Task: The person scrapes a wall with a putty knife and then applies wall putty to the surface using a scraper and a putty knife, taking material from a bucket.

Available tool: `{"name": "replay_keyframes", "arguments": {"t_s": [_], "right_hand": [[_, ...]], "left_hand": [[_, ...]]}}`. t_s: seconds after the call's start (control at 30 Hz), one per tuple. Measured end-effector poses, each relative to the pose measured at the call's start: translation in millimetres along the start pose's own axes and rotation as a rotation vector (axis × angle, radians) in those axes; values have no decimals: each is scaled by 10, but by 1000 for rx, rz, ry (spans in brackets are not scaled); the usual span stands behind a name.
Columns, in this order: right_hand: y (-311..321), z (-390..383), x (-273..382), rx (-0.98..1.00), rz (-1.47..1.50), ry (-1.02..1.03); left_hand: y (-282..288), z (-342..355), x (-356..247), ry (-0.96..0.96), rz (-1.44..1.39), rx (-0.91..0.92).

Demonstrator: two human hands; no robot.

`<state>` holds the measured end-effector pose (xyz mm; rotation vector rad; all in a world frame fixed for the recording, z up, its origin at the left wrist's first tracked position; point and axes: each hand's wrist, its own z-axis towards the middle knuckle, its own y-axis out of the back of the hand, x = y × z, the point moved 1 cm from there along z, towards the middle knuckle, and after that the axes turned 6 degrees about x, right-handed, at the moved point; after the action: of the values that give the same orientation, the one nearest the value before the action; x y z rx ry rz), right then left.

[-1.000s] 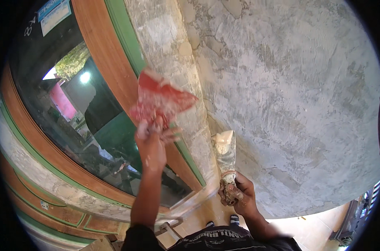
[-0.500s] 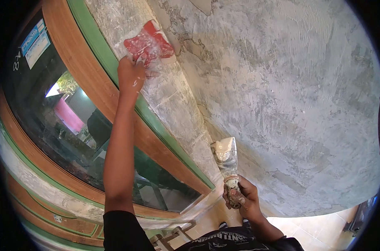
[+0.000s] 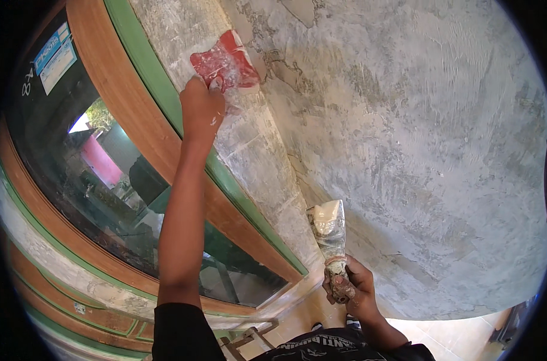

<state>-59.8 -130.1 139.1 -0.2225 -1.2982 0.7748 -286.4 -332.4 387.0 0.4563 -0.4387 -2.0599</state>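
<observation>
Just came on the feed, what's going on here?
The person's left hand holds a red spreader at the narrow strip of wall beside the wooden window frame. The right hand grips a putty knife by its handle, lower down in front of the broad grey wall, with a lump of pale paste on its blade.

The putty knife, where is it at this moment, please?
In the head view, the putty knife is right of centre, in the lower half, held in the right hand, just right of the green window trim's lower end.
</observation>
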Motion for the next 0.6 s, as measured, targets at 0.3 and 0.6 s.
{"name": "replay_keyframes", "arguments": {"t_s": [0.3,0.6], "right_hand": [[79,-34,30,-43,-8,-7],[114,-94,95,-84,-30,6]], "left_hand": [[130,-135,-172,292,-291,124],[65,-294,-66,219,-505,0]]}}
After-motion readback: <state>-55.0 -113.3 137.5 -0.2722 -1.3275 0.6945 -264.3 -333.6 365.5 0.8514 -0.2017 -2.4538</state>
